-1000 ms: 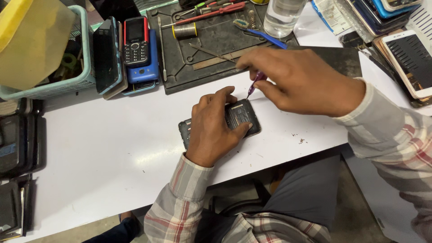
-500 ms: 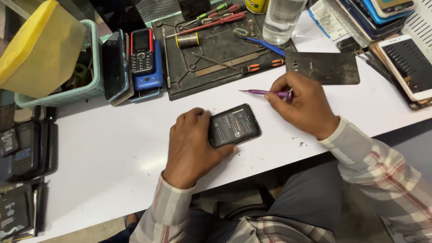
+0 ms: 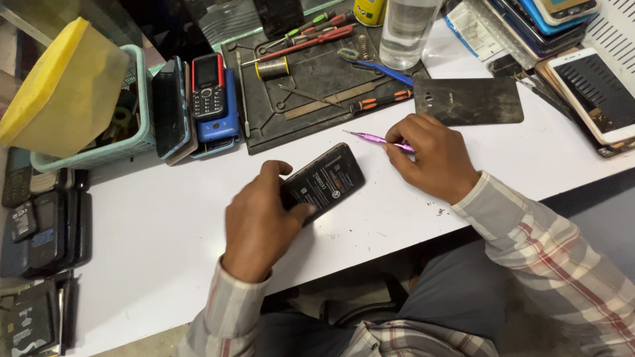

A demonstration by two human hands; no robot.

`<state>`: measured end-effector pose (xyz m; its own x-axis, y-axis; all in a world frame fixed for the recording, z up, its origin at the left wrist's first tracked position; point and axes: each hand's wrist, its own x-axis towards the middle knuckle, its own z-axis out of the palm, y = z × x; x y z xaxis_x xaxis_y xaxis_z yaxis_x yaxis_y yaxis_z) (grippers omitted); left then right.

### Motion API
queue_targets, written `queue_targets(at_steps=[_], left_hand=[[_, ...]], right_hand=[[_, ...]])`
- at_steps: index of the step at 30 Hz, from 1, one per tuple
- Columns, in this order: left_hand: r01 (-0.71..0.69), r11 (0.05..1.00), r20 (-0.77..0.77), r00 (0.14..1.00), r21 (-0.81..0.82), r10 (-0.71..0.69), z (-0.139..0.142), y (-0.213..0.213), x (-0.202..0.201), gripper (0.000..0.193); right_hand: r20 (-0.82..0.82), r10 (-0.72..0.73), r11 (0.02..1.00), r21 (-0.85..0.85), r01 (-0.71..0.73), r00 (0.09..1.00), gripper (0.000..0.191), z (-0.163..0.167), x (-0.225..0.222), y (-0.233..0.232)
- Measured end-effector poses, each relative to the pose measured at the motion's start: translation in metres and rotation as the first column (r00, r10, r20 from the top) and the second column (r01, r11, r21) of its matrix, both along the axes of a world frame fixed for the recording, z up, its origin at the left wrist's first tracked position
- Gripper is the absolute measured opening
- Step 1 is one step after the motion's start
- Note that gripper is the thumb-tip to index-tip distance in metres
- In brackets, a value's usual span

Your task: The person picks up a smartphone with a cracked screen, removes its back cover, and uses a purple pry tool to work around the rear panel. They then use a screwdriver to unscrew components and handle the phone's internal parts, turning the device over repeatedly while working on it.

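Note:
My left hand grips a black phone with its back cover off, lying flat on the white table with its inside facing up. My right hand rests on the table just right of the phone and holds a thin pink screwdriver, tip pointing left and lying low over the table. The dark back cover lies flat on the table above my right hand.
A black work mat carries screwdrivers, tweezers and a solder spool. A clear bottle stands behind it. Phones are stacked at left centre, far left and top right. A teal basket holds a yellow lid.
My right hand has drawn the screwdriver away from the phone to the right and set it down low. My left hand has turned the phone and slid it slightly right.

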<state>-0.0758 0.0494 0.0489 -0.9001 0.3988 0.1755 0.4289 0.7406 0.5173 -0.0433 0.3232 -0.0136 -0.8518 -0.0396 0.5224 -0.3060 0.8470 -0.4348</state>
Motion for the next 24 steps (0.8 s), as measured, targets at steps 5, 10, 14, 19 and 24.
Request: queue_targets(at_steps=[5,10,14,19,24], left_hand=[[-0.056,0.984,-0.147,0.986,0.169,0.081,-0.001,-0.008,0.009,0.021],[0.057,0.978,-0.446,0.894,0.201,0.039,-0.015,-0.006,0.014,0.017],[0.098,0.988,-0.591,0.807,0.121,-0.008,-0.03,-0.005,0.019,0.016],[0.139,0.986,-0.677,0.735,0.089,-0.042,-0.04,-0.007,0.019,0.011],[0.137,0.984,-0.665,0.747,0.113,-0.027,-0.042,-0.005,0.014,0.013]], right_hand=[[0.017,-0.017,1.0,-0.007,0.017,1.0,0.01,0.0,0.0,0.0],[0.041,-0.03,0.999,-0.022,0.031,0.999,0.011,0.0,0.0,-0.001],[0.037,-0.026,1.0,-0.008,0.027,0.999,0.01,-0.001,0.001,0.0],[0.026,-0.015,1.0,0.001,0.015,1.0,0.01,-0.001,0.002,0.001],[-0.006,-0.003,1.0,0.016,0.003,1.0,0.01,-0.004,0.002,0.002]])
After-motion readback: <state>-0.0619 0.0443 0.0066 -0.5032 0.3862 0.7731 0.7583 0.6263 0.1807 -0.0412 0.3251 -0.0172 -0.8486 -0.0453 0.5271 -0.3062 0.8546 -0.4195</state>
